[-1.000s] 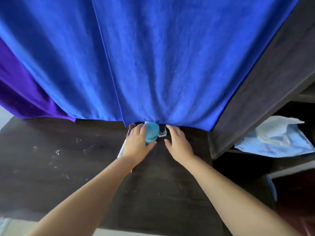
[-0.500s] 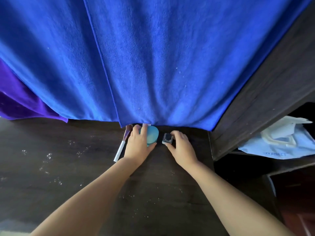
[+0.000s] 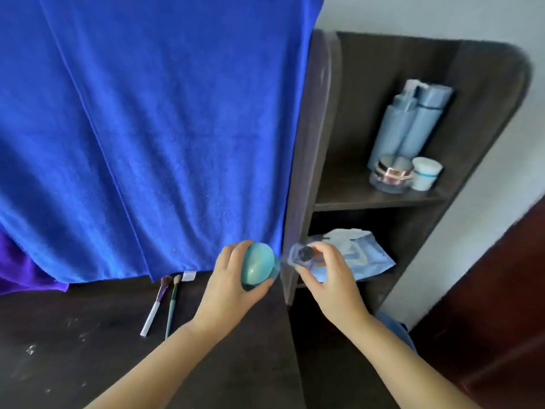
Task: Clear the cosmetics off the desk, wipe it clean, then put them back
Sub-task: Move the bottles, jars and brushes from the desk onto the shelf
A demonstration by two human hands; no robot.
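Note:
My left hand (image 3: 227,293) grips a round teal cosmetic case (image 3: 257,266), lifted above the dark desk (image 3: 88,349) near its right edge. My right hand (image 3: 330,287) holds a small clear bottle with a black cap (image 3: 302,256), raised in front of the side shelf unit. Two makeup brushes, one with a white handle (image 3: 153,308) and one with a green handle (image 3: 171,305), lie on the desk just left of my left hand. White specks dot the desk's left part.
A big blue towel (image 3: 153,128) hangs behind the desk, purple cloth (image 3: 20,273) at its left. The dark shelf unit (image 3: 380,199) on the right carries two pale blue bottles (image 3: 410,122), a pink-banded jar (image 3: 390,174), a white jar (image 3: 426,172); a blue-white packet (image 3: 359,255) lies below.
Both hands have lifted off the desk with the teal case and the small bottle and moved right toward the shelf unit. The view has swung right and up, showing the shelves.

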